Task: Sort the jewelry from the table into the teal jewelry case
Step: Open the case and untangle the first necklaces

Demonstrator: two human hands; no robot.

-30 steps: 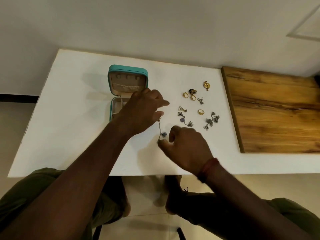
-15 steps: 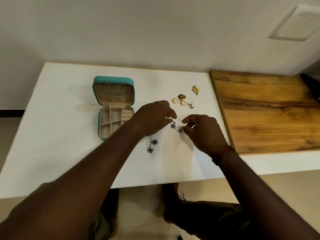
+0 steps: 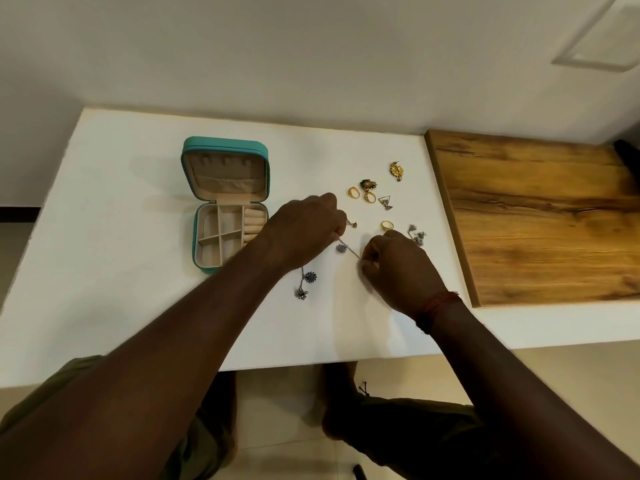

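Jewelry chain (image 3: 349,251) spans left hand (image 3: 308,233) and right hand (image 3: 398,268) beside teal case (image 3: 225,145).

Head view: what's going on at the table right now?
A person holds a silver charm chain over the white table: left hand and right hand pinch a stretch between them, and more charms trail below the left hand. The teal jewelry case stands open, no jewelry visible in its compartments. Gold rings and other pieces lie loose to its right.
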